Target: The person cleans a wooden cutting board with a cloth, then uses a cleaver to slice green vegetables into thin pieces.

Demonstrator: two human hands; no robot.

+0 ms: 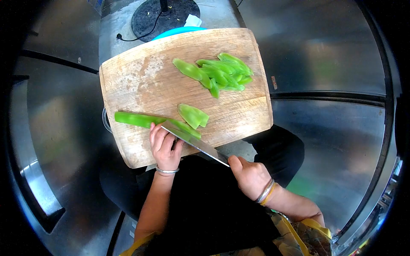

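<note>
A long peeled green stalk, by its look celtuce (134, 119), lies along the near left part of a wooden cutting board (145, 89). My left hand (165, 148) presses on it with bent fingers, holding it against the wood. In my right hand (251, 176) is the handle of a kitchen knife (198, 144). The blade slants over the stalk right beside my left fingertips, its tip towards the left. Just beyond the blade lie a few loose celtuce slices (192, 115). A heap of slanted celtuce slices (226, 72) rests at the far right of the board.
The board sits above my knees. Under its far edge shows a blue rim (179, 31). Behind that are a round dark base (147, 19) and a black cable with a plug (119, 37). Metal cabinet fronts (329, 47) stand close on both sides.
</note>
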